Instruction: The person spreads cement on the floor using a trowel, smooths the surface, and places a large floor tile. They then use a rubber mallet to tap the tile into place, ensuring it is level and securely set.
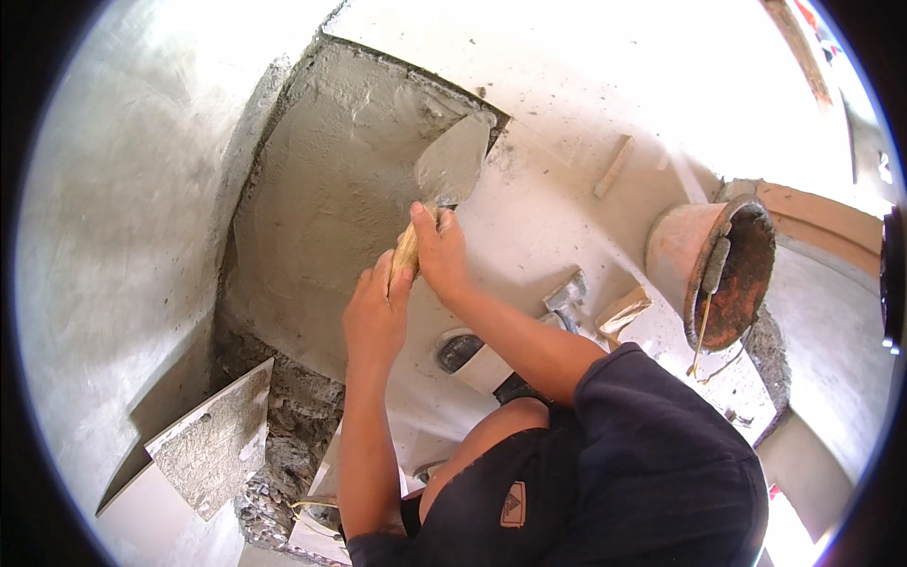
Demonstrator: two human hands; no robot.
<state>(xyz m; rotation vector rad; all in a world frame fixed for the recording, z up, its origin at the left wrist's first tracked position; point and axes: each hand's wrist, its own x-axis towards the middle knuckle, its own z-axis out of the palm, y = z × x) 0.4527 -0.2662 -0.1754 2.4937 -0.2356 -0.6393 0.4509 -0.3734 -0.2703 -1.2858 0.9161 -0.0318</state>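
Observation:
Both of my hands are on one trowel, its blade (453, 159) covered in grey mortar and its pale wooden handle (406, 251) slanting down toward me. My right hand (440, 250) wraps the handle close to the blade. Lower down, my left hand (376, 307) closes round the handle's rear end. The blade lies at the right edge of a bed of wet grey mortar (316, 180), near its far right corner. Smoothed patches and ridges mark the mortar's surface.
White floor tiles (557, 85) border the mortar; a grey wall (132, 208) rises at left. A loose tile (217, 439) leans over broken rubble (298, 416). At right, a dirty bucket (675, 260) lies tipped. A hammer-like tool (567, 295) and a wooden strip (614, 166) lie nearby.

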